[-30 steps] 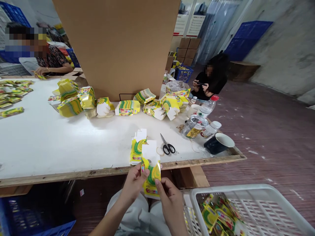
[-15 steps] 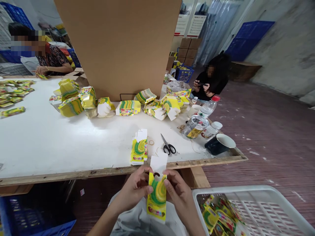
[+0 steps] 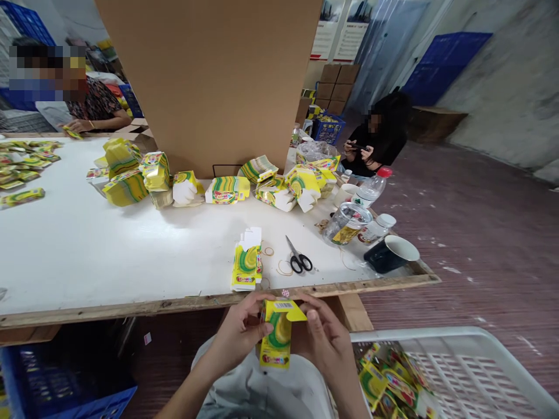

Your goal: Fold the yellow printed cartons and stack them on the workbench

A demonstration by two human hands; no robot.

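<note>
A small yellow-and-green printed carton is held upright over my lap, just in front of the table edge. My left hand grips its left side, thumb on the front face. The top flap, with a barcode, is folded over toward the front, and a yellow tab sticks out to the right. My right hand has its thumb and forefinger at that tab and upper right corner; its other fingers are curled. On the table ahead lies a stack of flattened cartons, with black-handled scissors to its right.
Several bundles of flat cartons line the table before a tall cardboard box. Bottles, a jar and a dark mug crowd the right corner. A white basket of filled cartons stands at lower right. Two people sit beyond.
The carton's white top flap stood up before; now it is folded down, showing the yellow barcode side. My right hand has shifted slightly right, from the carton's side to the tab.
</note>
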